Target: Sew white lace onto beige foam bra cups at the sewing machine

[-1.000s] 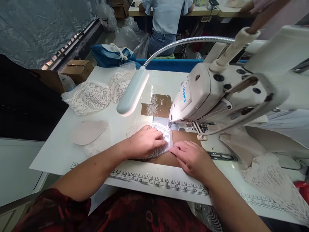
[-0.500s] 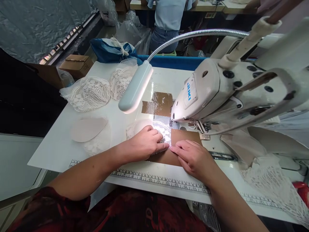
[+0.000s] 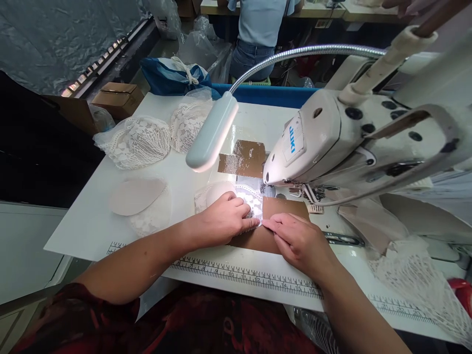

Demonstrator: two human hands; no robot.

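My left hand (image 3: 221, 219) lies curled on a white lace piece (image 3: 248, 197) with a beige pad under it, pressing it flat in front of the sewing machine head (image 3: 332, 142). My right hand (image 3: 297, 238) rests flat beside it, fingertips on the lace edge where it meets a brown taped patch (image 3: 283, 207) on the table. The lace runs under the presser foot area (image 3: 267, 189), lit by the gooseneck lamp (image 3: 212, 135).
Two lace cups (image 3: 134, 140) sit at the back left, a beige pad on lace (image 3: 136, 196) nearer me. Loose lace (image 3: 420, 282) lies at the right, a ruler strip (image 3: 243, 275) along the white table's (image 3: 92, 221) front edge. A person in a light blue top (image 3: 260, 24) sits beyond.
My hands have slid slightly forward with the lace piece toward the needle; the view has shifted a little to the left.
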